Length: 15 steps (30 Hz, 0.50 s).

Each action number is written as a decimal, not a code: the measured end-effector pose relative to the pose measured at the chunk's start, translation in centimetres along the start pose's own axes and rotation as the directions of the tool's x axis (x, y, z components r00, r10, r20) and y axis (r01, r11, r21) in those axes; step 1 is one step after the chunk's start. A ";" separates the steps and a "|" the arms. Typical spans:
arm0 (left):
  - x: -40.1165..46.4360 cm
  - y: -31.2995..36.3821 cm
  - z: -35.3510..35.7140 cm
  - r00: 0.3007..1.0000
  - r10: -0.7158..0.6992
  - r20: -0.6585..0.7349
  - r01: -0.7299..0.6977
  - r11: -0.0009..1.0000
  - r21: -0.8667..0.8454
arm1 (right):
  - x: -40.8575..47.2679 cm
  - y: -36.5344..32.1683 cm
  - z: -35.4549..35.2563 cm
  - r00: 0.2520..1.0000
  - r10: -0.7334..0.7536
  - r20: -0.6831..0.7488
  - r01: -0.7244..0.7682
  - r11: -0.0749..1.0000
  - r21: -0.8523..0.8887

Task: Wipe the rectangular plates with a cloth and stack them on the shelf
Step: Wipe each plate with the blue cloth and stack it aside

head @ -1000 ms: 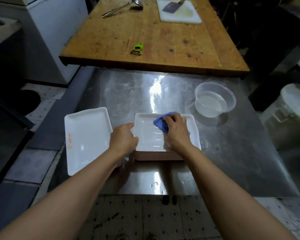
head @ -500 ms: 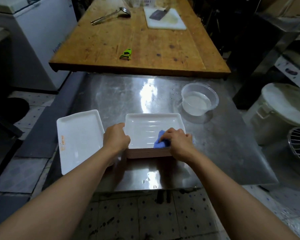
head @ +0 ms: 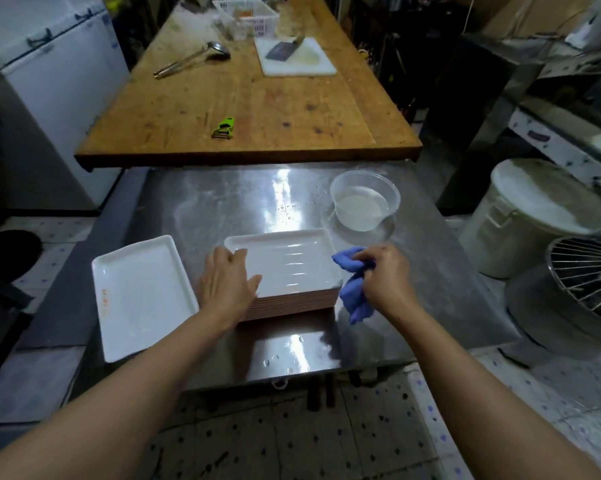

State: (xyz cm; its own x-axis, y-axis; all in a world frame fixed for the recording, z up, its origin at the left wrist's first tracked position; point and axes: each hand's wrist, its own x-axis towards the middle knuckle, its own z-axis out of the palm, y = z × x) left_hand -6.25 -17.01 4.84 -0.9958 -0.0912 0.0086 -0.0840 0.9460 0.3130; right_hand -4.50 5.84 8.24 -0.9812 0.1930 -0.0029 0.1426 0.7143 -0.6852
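Note:
A stack of several white rectangular plates point(head: 288, 268) stands on the steel table point(head: 223, 202). My left hand point(head: 224, 280) rests on the stack's left edge, its thumb lying over the top plate's rim. My right hand point(head: 384, 277) grips a crumpled blue cloth point(head: 352, 292) just off the stack's right side, above the table. A single white rectangular plate point(head: 141, 296) with a small orange mark lies to the left, partly over the table's edge.
A clear plastic bowl point(head: 363, 202) of water stands behind the stack on the right. Beyond lies a wooden table point(head: 257, 109) with a green peeler point(head: 224, 128), a ladle and a cutting board. A white lidded bucket point(head: 531, 216) and wire rack stand right.
My right hand has lifted the blue cloth off the top plate and moved it right, clear of the stack. My left hand has stayed on the stack's left edge.

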 end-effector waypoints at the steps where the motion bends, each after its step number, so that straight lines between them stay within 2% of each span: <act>1: -0.4 0.5 0.4 0.995 0.101 -0.025 -0.101 0.995 -0.011 | -0.1 -0.2 -0.5 0.999 0.034 0.007 -0.035 0.995 0.093; 2: -0.7 0.9 0.8 0.979 0.200 -0.038 -0.201 0.979 -0.018 | -0.1 0.2 -0.8 0.996 0.076 -0.051 -0.069 0.990 0.120; 5: -0.9 1.7 2.2 0.917 0.399 -0.019 -0.397 0.916 0.054 | -0.3 1.4 -0.8 0.987 0.156 -0.032 -0.148 0.974 0.169; 7: -1.0 2.4 2.5 0.907 0.422 0.013 -0.419 0.897 0.139 | -0.6 1.7 -0.7 0.981 0.192 -0.019 -0.186 0.967 0.174; 10: -0.9 3.0 3.1 0.907 0.421 -0.021 -0.405 0.883 0.239 | -1.0 2.3 -0.9 0.974 0.224 -0.014 -0.216 0.951 0.222; 15: -1.1 2.7 2.7 0.890 0.455 -0.034 -0.442 0.878 0.183 | -1.7 2.9 -1.0 0.965 0.263 -0.013 -0.251 0.934 0.253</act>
State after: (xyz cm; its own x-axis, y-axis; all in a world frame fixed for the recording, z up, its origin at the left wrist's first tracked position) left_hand -5.47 -13.47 3.11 -0.9231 0.3385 0.1827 0.3595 0.9280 0.0973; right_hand -2.31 8.24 6.97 -0.9075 0.3827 -0.1734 0.3466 0.4486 -0.8238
